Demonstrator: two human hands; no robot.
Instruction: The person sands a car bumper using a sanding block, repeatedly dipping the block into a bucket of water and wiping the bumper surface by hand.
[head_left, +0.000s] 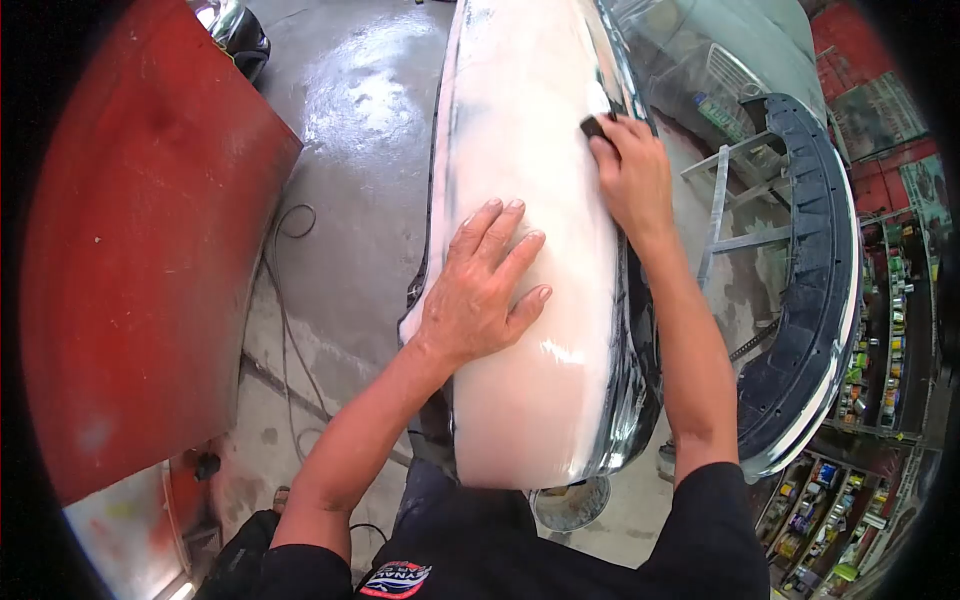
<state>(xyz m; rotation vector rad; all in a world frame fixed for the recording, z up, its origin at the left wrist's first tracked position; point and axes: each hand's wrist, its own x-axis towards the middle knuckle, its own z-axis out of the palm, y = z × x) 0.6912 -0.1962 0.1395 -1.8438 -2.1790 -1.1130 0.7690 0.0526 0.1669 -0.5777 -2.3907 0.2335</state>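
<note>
A long car bumper (545,400), pale pinkish white with dark edges, stretches away from my body through the middle of the view. My left hand (490,275) lies flat on its upper face with the fingers spread, holding nothing. Farther along, at the right edge of the bumper, my right hand (635,175) is closed around a small dark sanding block (592,127). Only one end of the block shows; the fingers hide the rest. Wet-looking shine marks the bumper's near end.
A red panel (160,240) stands at the left, with a thin hose (285,310) on the floor beside it. Below the bumper's near end is a bucket (572,505). Another bumper (800,300) rests on a metal stand (722,200) at right, near shelves of cans (890,330).
</note>
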